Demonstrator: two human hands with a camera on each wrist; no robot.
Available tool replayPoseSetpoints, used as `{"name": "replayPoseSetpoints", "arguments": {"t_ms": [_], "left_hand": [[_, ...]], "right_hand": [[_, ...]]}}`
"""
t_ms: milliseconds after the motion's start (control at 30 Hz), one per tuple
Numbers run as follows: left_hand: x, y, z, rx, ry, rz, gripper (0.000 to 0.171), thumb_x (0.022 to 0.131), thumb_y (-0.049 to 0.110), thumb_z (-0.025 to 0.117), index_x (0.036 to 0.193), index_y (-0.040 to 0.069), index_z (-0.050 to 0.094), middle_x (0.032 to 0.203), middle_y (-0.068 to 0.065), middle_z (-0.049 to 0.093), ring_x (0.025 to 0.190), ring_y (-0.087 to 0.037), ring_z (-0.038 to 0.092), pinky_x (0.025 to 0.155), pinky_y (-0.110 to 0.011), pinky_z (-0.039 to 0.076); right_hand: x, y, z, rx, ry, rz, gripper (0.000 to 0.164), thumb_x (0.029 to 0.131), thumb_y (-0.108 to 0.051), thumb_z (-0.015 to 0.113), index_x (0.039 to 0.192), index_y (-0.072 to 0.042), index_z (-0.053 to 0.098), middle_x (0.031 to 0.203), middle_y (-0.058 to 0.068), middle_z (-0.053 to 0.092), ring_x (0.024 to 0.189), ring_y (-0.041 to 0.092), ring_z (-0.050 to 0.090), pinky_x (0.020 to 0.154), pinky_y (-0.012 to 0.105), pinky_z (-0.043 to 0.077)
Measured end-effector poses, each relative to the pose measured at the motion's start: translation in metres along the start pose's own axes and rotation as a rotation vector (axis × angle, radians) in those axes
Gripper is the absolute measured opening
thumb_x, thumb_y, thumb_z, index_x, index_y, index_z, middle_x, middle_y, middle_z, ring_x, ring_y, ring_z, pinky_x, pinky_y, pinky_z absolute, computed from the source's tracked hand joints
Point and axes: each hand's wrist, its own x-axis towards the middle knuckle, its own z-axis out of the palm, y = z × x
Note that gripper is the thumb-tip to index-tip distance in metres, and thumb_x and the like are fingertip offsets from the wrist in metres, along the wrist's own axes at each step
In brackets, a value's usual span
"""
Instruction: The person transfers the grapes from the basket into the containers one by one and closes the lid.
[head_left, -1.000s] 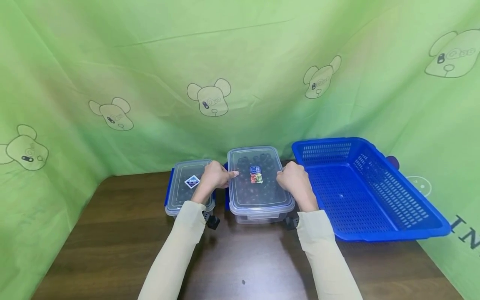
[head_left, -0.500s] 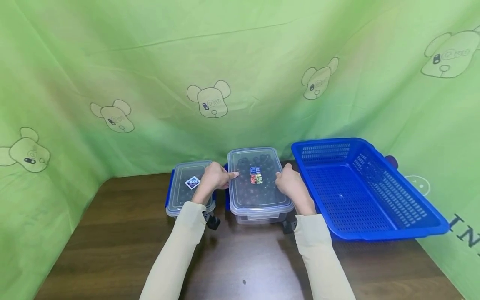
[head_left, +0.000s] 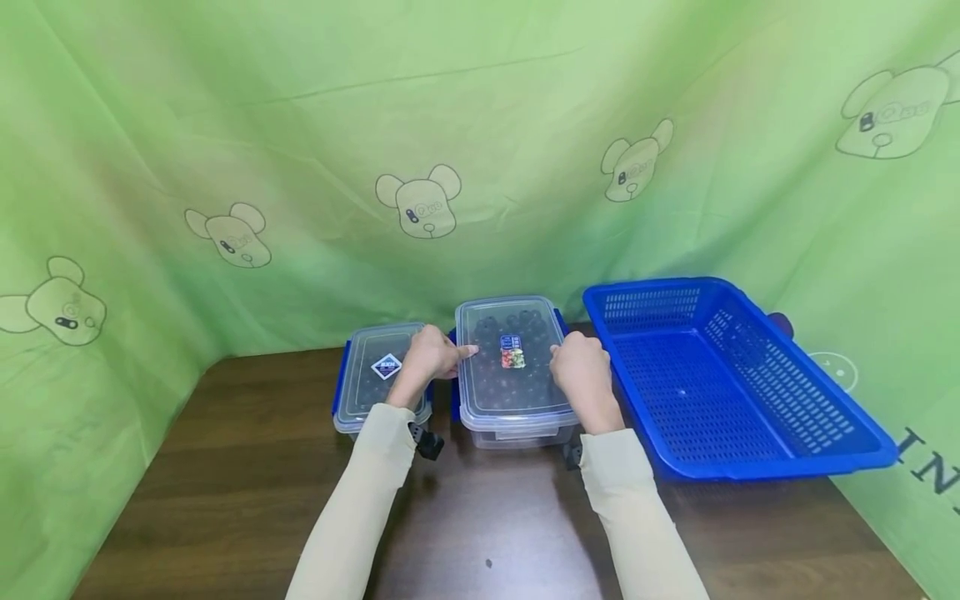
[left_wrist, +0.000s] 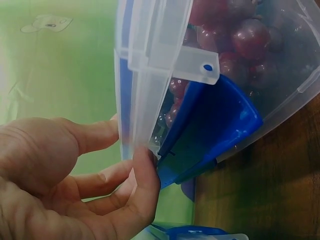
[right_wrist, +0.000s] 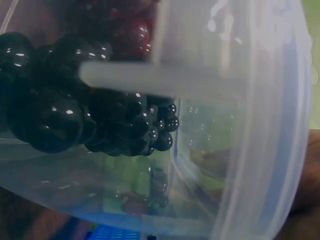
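Note:
A clear plastic food container with a clear lid stands before me, holding dark and red grapes. My left hand pinches the lid's left edge, thumb on top and fingers under the rim. Below those fingers, in the left wrist view, a blue clip hangs swung out from the container wall. My right hand has its fingers curled at the lid's right edge, largely hidden behind the rim in the right wrist view. A blue strip shows beyond that hand.
To the left is a smaller clear container with blue side clips and a diamond label. A large blue mesh basket stands close on the right. Green printed cloth hangs behind the brown wooden table.
My right hand has shifted slightly at the lid's right edge, and a blue strip has come into view there. The left hand keeps its pinch on the left edge.

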Motion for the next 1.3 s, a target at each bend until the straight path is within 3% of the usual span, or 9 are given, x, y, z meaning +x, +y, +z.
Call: {"name": "replayPoseSetpoints", "arguments": {"t_ms": [200, 467, 600, 767, 967, 1033, 1133, 1233, 1300], "left_hand": [[0.0003, -0.0013, 0.0009, 0.001, 0.005, 0.0, 0.04, 0.091, 0.04, 0.083, 0.091, 0.0, 0.078, 0.077, -0.009, 0.074, 0.078, -0.025, 0.08, 0.082, -0.039, 0.067], [0.0006, -0.0006, 0.0009, -0.009, -0.007, 0.003, 0.039, 0.092, 0.039, 0.082, 0.09, 0.0, 0.078, 0.088, -0.014, 0.077, 0.081, -0.026, 0.08, 0.085, -0.041, 0.067], [-0.0012, -0.0005, -0.0001, 0.044, -0.009, 0.033, 0.041, 0.093, 0.041, 0.08, 0.073, 0.006, 0.072, 0.076, -0.01, 0.073, 0.075, -0.024, 0.079, 0.078, -0.039, 0.067], [-0.002, 0.0024, -0.0026, 0.2, -0.021, 0.104, 0.066, 0.098, 0.047, 0.073, 0.046, 0.017, 0.046, 0.045, 0.003, 0.044, 0.042, -0.012, 0.045, 0.049, -0.027, 0.045], [0.0021, 0.0029, -0.0008, 0.235, -0.026, 0.123, 0.071, 0.1, 0.048, 0.07, 0.045, 0.017, 0.037, 0.044, 0.007, 0.024, 0.041, -0.01, 0.02, 0.043, -0.025, 0.027], [0.0027, 0.0012, 0.0006, 0.232, -0.028, 0.125, 0.071, 0.1, 0.048, 0.07, 0.045, 0.017, 0.038, 0.043, 0.007, 0.026, 0.041, -0.01, 0.022, 0.043, -0.025, 0.027], [0.0006, 0.0, 0.0007, 0.21, -0.031, 0.115, 0.07, 0.099, 0.048, 0.071, 0.045, 0.018, 0.038, 0.042, 0.007, 0.03, 0.04, -0.014, 0.046, 0.045, -0.027, 0.045], [-0.0022, -0.0001, -0.0008, 0.137, -0.047, 0.096, 0.068, 0.099, 0.044, 0.073, 0.047, 0.018, 0.036, 0.042, 0.007, 0.031, 0.057, -0.027, 0.073, 0.062, -0.037, 0.065], [-0.0032, 0.0, -0.0022, 0.079, -0.056, 0.082, 0.068, 0.099, 0.041, 0.074, 0.049, 0.018, 0.034, 0.043, 0.007, 0.028, 0.069, -0.032, 0.078, 0.072, -0.044, 0.068]], "right_hand": [[0.0011, 0.0012, -0.0007, 0.016, -0.004, 0.021, 0.037, 0.106, -0.022, 0.059, 0.104, 0.012, 0.074, 0.102, 0.034, 0.073, 0.093, 0.048, 0.073, 0.076, 0.058, 0.06], [-0.0006, 0.0025, 0.0026, -0.01, 0.1, -0.084, 0.029, 0.101, -0.015, 0.066, 0.097, 0.013, 0.075, 0.092, 0.032, 0.075, 0.086, 0.048, 0.074, 0.076, 0.061, 0.062], [-0.0011, 0.0017, 0.0015, -0.012, 0.099, -0.078, 0.03, 0.101, -0.015, 0.066, 0.096, 0.013, 0.075, 0.09, 0.032, 0.075, 0.084, 0.047, 0.074, 0.075, 0.06, 0.062], [0.0004, -0.0002, -0.0008, -0.025, 0.09, -0.084, 0.031, 0.101, -0.016, 0.066, 0.097, 0.014, 0.075, 0.091, 0.032, 0.075, 0.084, 0.047, 0.074, 0.075, 0.06, 0.063], [0.0009, 0.0007, -0.0037, -0.038, 0.077, -0.084, 0.032, 0.101, -0.016, 0.066, 0.098, 0.014, 0.075, 0.093, 0.033, 0.075, 0.085, 0.048, 0.074, 0.076, 0.061, 0.062], [0.0002, 0.0013, -0.003, -0.034, 0.076, -0.083, 0.032, 0.102, -0.017, 0.066, 0.099, 0.015, 0.074, 0.093, 0.033, 0.075, 0.085, 0.048, 0.074, 0.076, 0.061, 0.062], [-0.0002, 0.0012, -0.0018, -0.031, 0.075, -0.076, 0.033, 0.102, -0.017, 0.066, 0.098, 0.015, 0.074, 0.092, 0.033, 0.075, 0.083, 0.047, 0.074, 0.074, 0.06, 0.062], [-0.0002, 0.001, -0.0006, -0.024, 0.084, -0.072, 0.033, 0.102, -0.017, 0.066, 0.098, 0.014, 0.074, 0.092, 0.033, 0.074, 0.084, 0.048, 0.074, 0.075, 0.061, 0.062], [0.0006, 0.0011, -0.0003, -0.02, 0.092, -0.077, 0.033, 0.101, -0.017, 0.066, 0.098, 0.014, 0.075, 0.092, 0.033, 0.074, 0.085, 0.048, 0.074, 0.075, 0.061, 0.061]]}}
